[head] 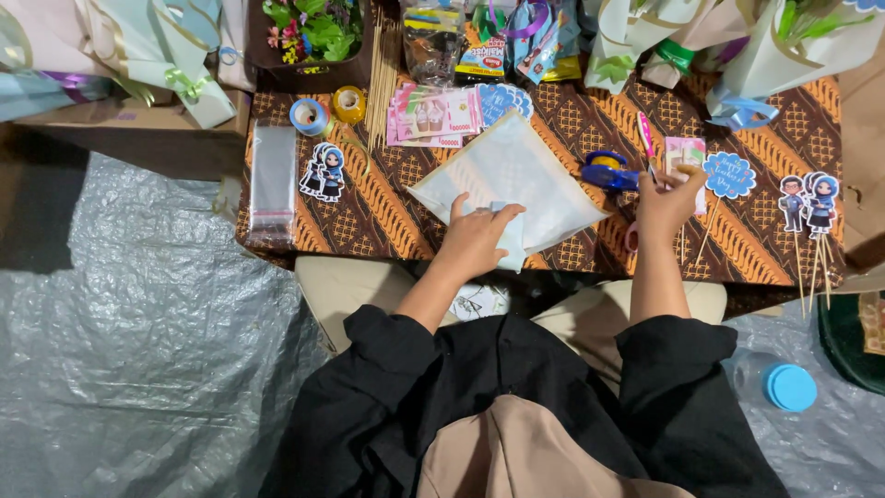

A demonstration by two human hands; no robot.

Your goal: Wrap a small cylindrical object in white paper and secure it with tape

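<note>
One translucent white sheet [516, 171] lies at the centre of the bench [387, 217]. The left hand [475, 242] rests flat on the sheet's near edge, fingers released and spread. The right hand [666, 205], to the right, has its fingers pinched on one pink packet [684, 152]. Two tape rolls [310, 116] stand at far left; two cartoon cut-outs on sticks [807, 205] lie at far right.
</note>
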